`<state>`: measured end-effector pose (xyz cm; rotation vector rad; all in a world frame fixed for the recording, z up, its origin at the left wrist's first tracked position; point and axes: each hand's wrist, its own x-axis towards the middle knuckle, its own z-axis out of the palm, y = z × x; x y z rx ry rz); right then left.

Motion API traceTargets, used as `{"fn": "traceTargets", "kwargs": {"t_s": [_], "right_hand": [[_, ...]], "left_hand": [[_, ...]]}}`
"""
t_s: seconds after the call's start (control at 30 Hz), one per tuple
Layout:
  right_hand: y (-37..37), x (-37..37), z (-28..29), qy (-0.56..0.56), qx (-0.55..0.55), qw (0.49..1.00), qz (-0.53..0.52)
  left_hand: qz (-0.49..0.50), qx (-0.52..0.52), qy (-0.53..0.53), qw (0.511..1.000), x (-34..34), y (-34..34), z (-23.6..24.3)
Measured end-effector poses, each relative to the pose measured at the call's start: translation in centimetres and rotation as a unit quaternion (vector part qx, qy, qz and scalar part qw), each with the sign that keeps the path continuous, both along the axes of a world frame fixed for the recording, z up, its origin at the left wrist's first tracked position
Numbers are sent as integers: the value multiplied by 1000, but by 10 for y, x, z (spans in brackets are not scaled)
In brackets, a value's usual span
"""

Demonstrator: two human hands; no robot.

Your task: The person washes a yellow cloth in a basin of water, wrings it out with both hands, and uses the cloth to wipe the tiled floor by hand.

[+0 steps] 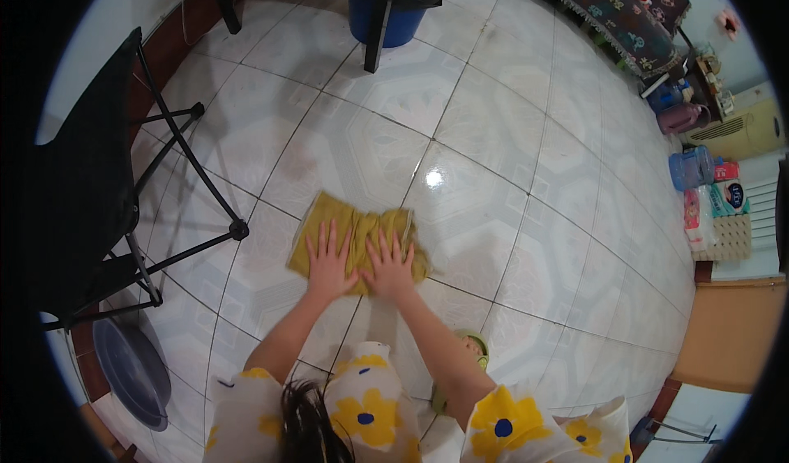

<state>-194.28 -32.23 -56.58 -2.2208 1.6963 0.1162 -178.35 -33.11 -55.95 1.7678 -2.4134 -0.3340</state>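
A mustard-yellow cloth (329,206) lies bunched and wrinkled on the tiled floor in front of me. My left hand (330,264) presses flat on its middle, fingers spread and pointing away from me. Beside it my right hand (388,267) also lies flat on the cloth with the fingers apart, the two thumbs close together. Neither hand grips the fabric; both palms rest on top of it. Under the palms the cloth is hidden.
A black folding chair (90,184) stands at the left, its legs reaching toward the cloth. Below it sits a grey basin (131,373). A blue bucket (386,23) is by a dark table leg (380,36) at the far side. Jugs (690,167) and packages line the right wall.
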Motion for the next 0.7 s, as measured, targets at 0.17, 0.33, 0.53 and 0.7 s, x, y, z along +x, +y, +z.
{"fn": "traceTargets", "kwargs": {"t_s": [0.17, 0.33, 0.53, 0.7], "right_hand": [[47, 7, 1, -14, 26, 999, -17], [42, 3, 5, 2, 93, 995, -23], [30, -5, 8, -23, 42, 999, 21], [-20, -17, 21, -23, 66, 986, 149]], "left_hand": [[-24, 56, -4, 998, 9, 35, 11], [-34, 77, -26, 996, 8, 34, 7], [-24, 72, -35, 997, 7, 36, 9], [13, 37, -40, 998, 4, 38, -4]]}}
